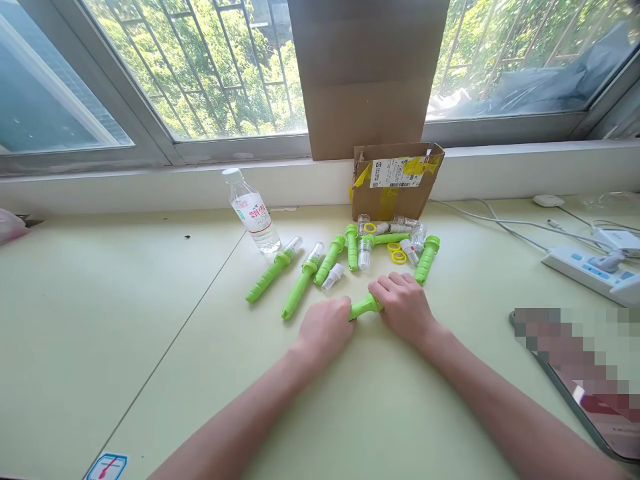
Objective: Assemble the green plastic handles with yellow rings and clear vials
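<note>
Both hands grip one green tube above the table. My left hand is wrapped round its left end, and my right hand is closed round its right end, hiding that part. Left of them lie two green tubes with clear caps, one farther left and one nearer. A white ribbed piece is just beyond my left hand. Behind the hands are several more green tubes, clear caps and yellow rings. Another green tube lies beyond my right hand.
A water bottle stands at the back left of the parts. Behind them is a cardboard box against the window ledge. To the right are a white power strip with cables and a phone on the table.
</note>
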The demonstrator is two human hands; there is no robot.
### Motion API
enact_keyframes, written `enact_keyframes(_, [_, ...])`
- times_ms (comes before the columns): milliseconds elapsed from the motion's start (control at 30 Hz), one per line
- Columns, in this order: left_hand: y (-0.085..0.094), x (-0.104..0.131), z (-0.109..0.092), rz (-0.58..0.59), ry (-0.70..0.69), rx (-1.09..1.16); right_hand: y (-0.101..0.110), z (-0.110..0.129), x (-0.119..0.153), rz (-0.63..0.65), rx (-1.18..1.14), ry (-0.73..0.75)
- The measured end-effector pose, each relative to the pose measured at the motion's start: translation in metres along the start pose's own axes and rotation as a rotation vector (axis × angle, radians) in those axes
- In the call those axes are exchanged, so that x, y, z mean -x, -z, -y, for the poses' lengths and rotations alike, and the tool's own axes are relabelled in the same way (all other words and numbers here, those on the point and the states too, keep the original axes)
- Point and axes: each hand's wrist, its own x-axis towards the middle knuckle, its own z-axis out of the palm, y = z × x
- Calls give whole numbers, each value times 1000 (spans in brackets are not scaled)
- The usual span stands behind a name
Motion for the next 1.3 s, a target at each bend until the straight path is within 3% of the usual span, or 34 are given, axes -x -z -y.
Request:
enact_keyframes(700, [-2,-1,3,-29,-34,5,-2,0,1,-3,-8,-14])
enact_keyframes(933, [-3,1,2,-66,-15,20,-1,5,2,-139,-107,-105])
enact_keyframes(1300, [-17,-1,6,-405,5,121,-4,0,1,-318,-99,-281])
